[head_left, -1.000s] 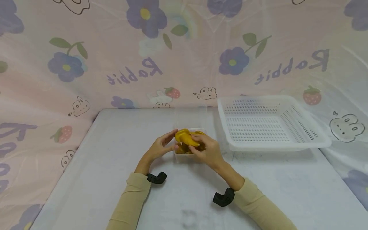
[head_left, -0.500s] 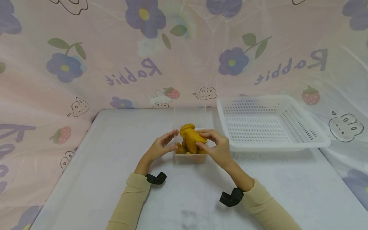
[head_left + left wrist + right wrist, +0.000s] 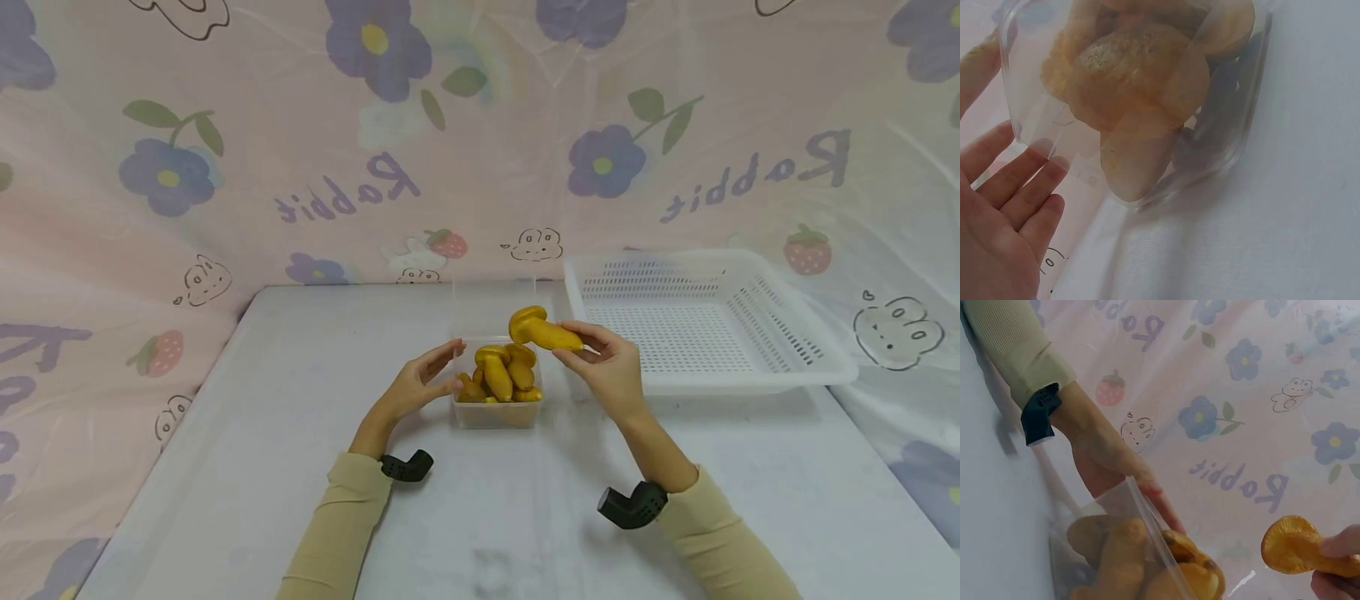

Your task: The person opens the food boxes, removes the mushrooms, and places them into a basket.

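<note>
In the head view my right hand [image 3: 611, 375] pinches a yellow mushroom [image 3: 543, 332] by its stem end, between thumb and fingers. The mushroom is in the air, above and right of a clear plastic box [image 3: 495, 415], its cap toward the left. Several more yellow mushrooms [image 3: 497, 373] lie heaped in the box. My left hand [image 3: 412, 385] rests against the box's left side, fingers spread and nearly straight. In the left wrist view the fingertips [image 3: 1054, 165] touch the clear wall. The right wrist view shows the held mushroom [image 3: 1294, 545] with its round cap.
A white perforated plastic basket [image 3: 720, 382] stands at the back right of the white table [image 3: 480, 517]. Behind the box rises its transparent lid [image 3: 495, 304]. A printed curtain [image 3: 480, 150] hangs along the back and sides.
My right hand has lifted the mushroom out of the box and moved right with it, turning it more level. My left hand stays against the box.
</note>
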`<action>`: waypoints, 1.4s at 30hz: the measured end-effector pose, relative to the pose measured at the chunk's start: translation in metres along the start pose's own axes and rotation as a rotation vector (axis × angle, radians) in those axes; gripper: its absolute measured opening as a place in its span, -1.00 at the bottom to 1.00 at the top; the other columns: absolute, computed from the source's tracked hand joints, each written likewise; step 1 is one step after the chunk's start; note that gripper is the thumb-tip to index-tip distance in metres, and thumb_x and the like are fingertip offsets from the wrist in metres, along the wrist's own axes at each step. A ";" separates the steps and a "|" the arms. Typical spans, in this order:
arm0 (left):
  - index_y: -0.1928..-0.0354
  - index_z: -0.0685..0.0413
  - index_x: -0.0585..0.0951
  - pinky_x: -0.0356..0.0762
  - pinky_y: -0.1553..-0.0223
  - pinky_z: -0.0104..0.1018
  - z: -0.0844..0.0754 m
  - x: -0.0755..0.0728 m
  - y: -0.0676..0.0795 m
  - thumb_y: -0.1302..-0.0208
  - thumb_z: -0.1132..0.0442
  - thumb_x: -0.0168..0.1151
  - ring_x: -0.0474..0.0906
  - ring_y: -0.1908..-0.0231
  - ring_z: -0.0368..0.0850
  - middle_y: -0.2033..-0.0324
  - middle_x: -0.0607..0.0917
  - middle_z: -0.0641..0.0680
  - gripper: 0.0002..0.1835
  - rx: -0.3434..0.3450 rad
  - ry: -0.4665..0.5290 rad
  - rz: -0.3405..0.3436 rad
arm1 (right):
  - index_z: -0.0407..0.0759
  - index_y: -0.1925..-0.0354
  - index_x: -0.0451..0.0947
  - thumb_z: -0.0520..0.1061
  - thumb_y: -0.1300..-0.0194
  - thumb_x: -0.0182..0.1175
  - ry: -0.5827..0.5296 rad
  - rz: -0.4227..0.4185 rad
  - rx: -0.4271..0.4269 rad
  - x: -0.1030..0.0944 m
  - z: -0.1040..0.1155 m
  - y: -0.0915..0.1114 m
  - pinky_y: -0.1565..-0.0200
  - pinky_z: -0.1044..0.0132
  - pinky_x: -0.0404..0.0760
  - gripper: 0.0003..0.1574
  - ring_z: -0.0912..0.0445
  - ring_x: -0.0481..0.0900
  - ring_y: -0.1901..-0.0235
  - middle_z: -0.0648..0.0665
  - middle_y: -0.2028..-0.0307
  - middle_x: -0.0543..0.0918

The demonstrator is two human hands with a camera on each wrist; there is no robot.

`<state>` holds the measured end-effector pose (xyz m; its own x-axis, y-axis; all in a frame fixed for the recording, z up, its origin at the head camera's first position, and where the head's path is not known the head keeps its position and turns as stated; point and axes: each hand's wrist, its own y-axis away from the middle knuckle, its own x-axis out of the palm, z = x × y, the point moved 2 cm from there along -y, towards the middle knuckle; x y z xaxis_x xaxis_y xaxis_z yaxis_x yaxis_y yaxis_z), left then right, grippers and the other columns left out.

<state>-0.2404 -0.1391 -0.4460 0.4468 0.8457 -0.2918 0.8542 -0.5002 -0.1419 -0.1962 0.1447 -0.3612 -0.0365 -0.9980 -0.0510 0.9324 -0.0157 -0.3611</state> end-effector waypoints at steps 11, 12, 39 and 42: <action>-0.45 0.19 0.17 0.05 -0.53 -0.07 0.001 0.001 0.001 -0.25 0.18 0.30 0.15 -0.48 0.11 -0.43 0.30 0.20 -0.20 -0.005 -0.009 0.003 | -0.64 -0.04 0.45 -0.48 -0.12 0.27 -0.018 -0.142 0.070 -0.035 -0.004 -0.008 0.13 0.61 0.67 -0.51 0.43 0.65 0.16 0.29 0.24 0.70; -0.45 0.19 0.17 0.05 -0.53 -0.07 0.000 0.001 0.001 -0.25 0.17 0.30 0.15 -0.48 0.11 -0.43 0.30 0.20 -0.20 -0.005 -0.010 0.003 | -0.64 -0.04 0.44 -0.47 -0.12 0.27 -0.025 -0.162 0.078 -0.039 -0.004 -0.009 0.14 0.62 0.67 -0.51 0.42 0.66 0.17 0.28 0.25 0.71; -0.45 0.18 0.17 0.05 -0.53 -0.03 -0.002 0.001 0.002 -0.26 0.18 0.29 0.14 -0.48 0.14 -0.43 0.29 0.23 -0.22 0.007 -0.008 0.002 | -0.42 -0.20 0.40 -0.11 -0.30 0.25 0.342 -0.175 0.272 -0.105 -0.021 -0.011 0.06 0.84 0.49 -0.39 0.53 0.47 0.12 0.44 0.19 0.51; -0.45 0.17 0.18 0.04 -0.53 -0.05 -0.003 0.000 0.002 -0.26 0.18 0.29 0.14 -0.48 0.14 -0.43 0.29 0.24 -0.22 0.010 -0.002 0.007 | -0.40 -0.20 0.41 -0.09 -0.31 0.23 0.369 -0.187 0.285 -0.105 -0.019 -0.012 0.03 0.86 0.45 -0.40 0.54 0.43 0.09 0.42 0.14 0.49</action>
<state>-0.2380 -0.1392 -0.4439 0.4522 0.8419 -0.2945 0.8483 -0.5079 -0.1495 -0.2099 0.2507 -0.3690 -0.2893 -0.8894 -0.3539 0.9570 -0.2597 -0.1296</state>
